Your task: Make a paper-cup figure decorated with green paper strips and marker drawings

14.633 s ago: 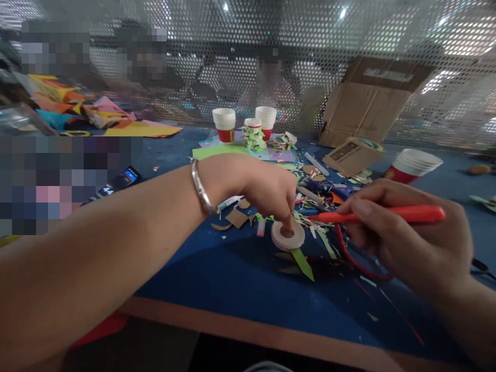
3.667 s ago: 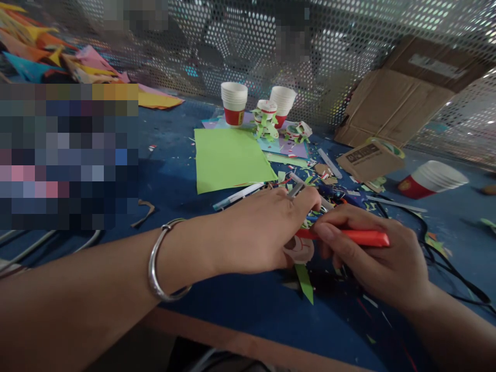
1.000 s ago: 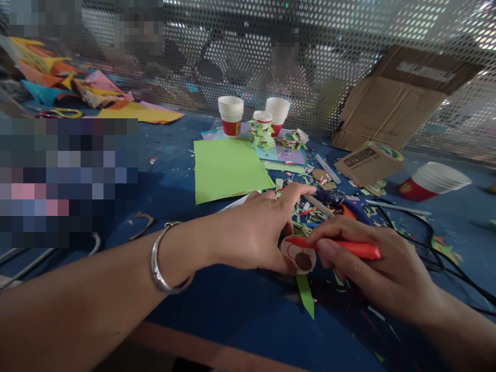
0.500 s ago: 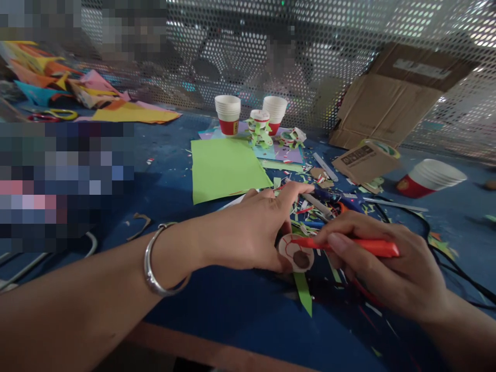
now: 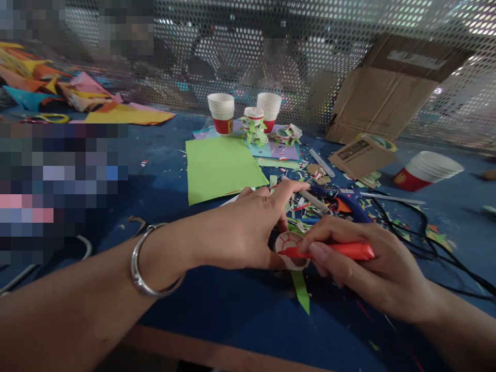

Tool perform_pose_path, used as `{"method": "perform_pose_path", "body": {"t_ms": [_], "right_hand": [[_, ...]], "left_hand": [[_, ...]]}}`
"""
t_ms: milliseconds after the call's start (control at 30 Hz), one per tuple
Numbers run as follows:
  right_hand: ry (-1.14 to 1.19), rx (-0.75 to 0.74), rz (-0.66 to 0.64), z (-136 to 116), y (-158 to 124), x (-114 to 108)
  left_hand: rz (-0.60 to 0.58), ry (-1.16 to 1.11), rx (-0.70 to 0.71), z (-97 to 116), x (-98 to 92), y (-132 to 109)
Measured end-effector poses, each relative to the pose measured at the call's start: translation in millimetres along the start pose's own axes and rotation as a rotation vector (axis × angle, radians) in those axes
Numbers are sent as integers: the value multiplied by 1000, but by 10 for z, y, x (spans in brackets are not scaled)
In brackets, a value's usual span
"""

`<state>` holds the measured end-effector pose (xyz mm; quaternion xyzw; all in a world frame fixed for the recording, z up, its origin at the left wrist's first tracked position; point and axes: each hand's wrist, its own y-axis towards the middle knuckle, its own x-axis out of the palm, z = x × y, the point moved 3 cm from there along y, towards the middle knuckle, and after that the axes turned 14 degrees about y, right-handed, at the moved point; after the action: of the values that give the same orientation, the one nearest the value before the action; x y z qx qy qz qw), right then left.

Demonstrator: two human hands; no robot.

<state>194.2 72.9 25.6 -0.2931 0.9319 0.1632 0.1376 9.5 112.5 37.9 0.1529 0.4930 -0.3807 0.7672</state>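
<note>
So we've got our right hand [image 5: 360,263], over at about 4 o'clock, in a snug writing grip on a red marker [image 5: 352,251], its tip pointing to 9 o'clock across a little round white piece [image 5: 287,239] that sits bottom-center on the blue table [image 5: 232,310]. There are red lines on the piece's face; can't tell if the tip is actually touching. Our left hand [image 5: 244,232] comes in from 9 o'clock with a silver bangle [image 5: 137,268] on the wrist, pinching the rim of the piece while the index finger sticks out past it. A pointed green strip [image 5: 300,292] pokes out at 6 o'clock. Up at 11 there's a green sheet [image 5: 222,168], with two upright stacks of paper cups [image 5: 220,106] beyond it. Scraps [image 5: 306,204] are scattered around 1, and another cup stack [image 5: 430,170] lies tilted at 2.
</note>
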Motion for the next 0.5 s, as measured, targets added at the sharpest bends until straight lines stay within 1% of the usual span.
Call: {"method": "perform_pose_path", "body": {"t_ms": [167, 300, 400, 500], "right_hand": [[4, 27, -14, 8, 0, 1], [-96, 39, 60, 3, -21, -57], [-120, 35, 119, -20, -44, -111], [-130, 42, 127, -38, -57, -136]], "left_hand": [[37, 21, 21, -6, 19, 8], [43, 24, 33, 5, 13, -1], [35, 1, 31, 11, 16, -4], [65, 12, 22, 6, 36, 7]]}}
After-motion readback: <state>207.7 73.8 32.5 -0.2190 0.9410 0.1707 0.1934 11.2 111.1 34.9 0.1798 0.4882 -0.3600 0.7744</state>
